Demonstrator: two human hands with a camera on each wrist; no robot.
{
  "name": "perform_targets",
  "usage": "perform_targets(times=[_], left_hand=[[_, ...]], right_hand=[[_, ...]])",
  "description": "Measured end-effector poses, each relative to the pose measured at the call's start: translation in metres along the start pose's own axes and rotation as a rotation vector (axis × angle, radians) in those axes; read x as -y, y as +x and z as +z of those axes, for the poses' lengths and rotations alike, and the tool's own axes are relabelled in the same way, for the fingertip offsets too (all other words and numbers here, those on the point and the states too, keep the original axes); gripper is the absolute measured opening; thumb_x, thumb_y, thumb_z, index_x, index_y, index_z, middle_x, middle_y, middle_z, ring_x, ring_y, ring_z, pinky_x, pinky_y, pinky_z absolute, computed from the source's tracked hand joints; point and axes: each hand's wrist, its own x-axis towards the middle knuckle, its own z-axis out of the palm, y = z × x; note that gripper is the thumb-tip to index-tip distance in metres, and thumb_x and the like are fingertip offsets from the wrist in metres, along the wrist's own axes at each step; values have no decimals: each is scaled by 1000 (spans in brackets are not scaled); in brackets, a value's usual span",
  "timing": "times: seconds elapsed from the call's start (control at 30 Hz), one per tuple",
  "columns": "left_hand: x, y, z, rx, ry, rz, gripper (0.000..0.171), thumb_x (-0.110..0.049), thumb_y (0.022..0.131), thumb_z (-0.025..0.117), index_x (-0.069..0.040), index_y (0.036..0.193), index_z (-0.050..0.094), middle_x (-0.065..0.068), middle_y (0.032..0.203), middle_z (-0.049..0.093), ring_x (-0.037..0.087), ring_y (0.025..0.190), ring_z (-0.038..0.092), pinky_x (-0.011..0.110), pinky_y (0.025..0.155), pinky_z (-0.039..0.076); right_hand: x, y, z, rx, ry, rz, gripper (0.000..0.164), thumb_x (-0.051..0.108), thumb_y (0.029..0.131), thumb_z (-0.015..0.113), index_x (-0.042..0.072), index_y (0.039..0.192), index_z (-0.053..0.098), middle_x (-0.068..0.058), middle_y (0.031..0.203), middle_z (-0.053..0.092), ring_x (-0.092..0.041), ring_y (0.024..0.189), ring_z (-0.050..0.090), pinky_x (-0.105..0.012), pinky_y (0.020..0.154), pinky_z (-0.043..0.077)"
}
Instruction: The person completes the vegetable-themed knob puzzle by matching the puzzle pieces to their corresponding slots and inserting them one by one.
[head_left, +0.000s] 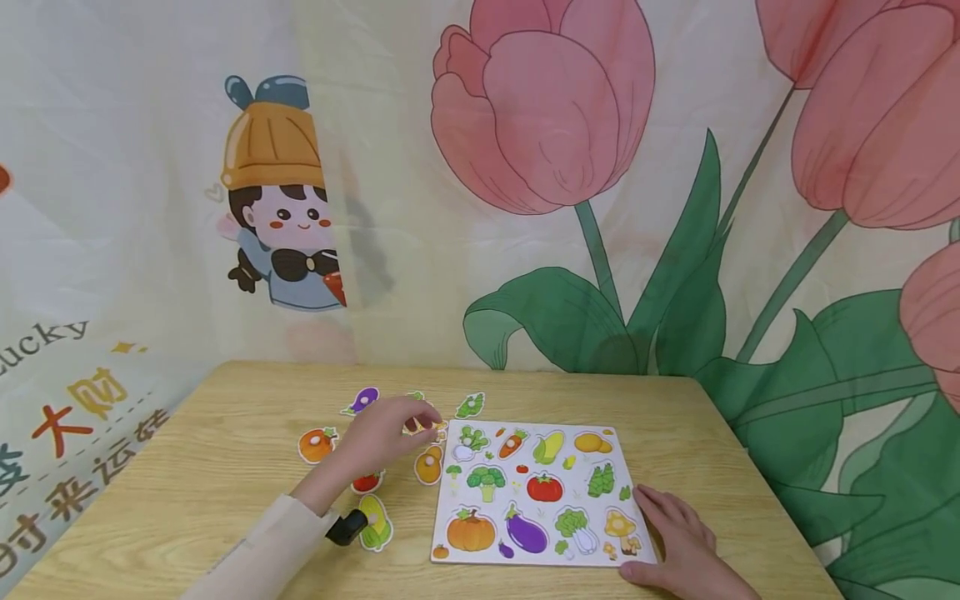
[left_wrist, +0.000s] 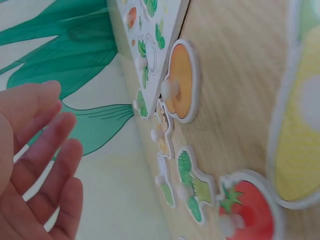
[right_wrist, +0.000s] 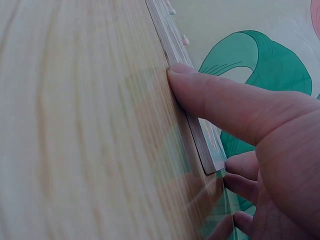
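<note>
The wood-grain table (head_left: 247,467) carries a knobbed vegetable puzzle board (head_left: 540,561), and the loose pieces lie left of it. The right hand (head_left: 678,537) rests at the board's near right corner, thumb straight along the near edge, fingers loosely bent at the right edge; light pressure there should stop the board sliding. The left hand (head_left: 386,429) hovers over the pieces, fingers relaxed and apart, with no hold on anything visible. Beneath or about it lie the corn piece (head_left: 377,527), pumpkin piece (head_left: 318,446), potato piece (head_left: 428,473) and tomato piece (head_left: 367,482). With pieces lying this close, a straight-down thumb-and-finger pinch on one white knob (left_wrist: 170,89) looks safest; a sideways sweep could nudge the neighbours.
</note>
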Motion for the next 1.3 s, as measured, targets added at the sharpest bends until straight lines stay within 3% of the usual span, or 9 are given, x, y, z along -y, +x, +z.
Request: perform_targets(times=[0.2,0.37,0.63,0.77,1.1,1.3], left_hand=[[2,-29,-6,-42,-31,-66,13,-22,95,82,-21,108,79,-12,100,76,10,86,67,30,76,54],[2,-55,-11,-53,-64,-139,13,-23,94,83,-23,105,78,-8,101,77,13,87,69,31,77,55],[8,-93,-9,-56,-82,-260,19,-29,89,87,-24,103,75,-17,90,70,6,82,66,28,73,52],[11,-108,-7,-41,-77,-301,20,-31,87,89,-27,99,73,-16,92,71,5,82,65,29,76,52],[13,-119,1,38,-71,-350,26,-33,82,93,-27,98,73,-17,85,66,2,75,55,25,69,46],[13,-119,4,72,-52,-318,24,-32,82,92,-28,93,71,-19,79,61,0,69,50,24,66,43]], right_hand=[[0,-1,0,-7,1,-6,115,62,78,88,9,165,36,-15,167,33,-52,150,24,-80,107,26],[-1,-2,2,-12,3,-18,114,62,78,87,9,165,36,-16,167,33,-52,150,23,-80,106,26],[0,-3,1,-7,11,-18,115,62,79,87,9,166,35,-17,168,32,-53,150,23,-80,106,25],[1,-3,1,-10,4,-19,115,62,79,87,9,166,35,-17,167,33,-53,149,24,-79,106,27],[5,-4,-2,-30,-2,-26,115,62,77,88,8,165,37,-16,167,33,-53,150,23,-79,107,26],[3,-5,0,-22,6,-23,115,62,78,88,9,165,36,-16,168,33,-52,150,23,-78,106,27]])
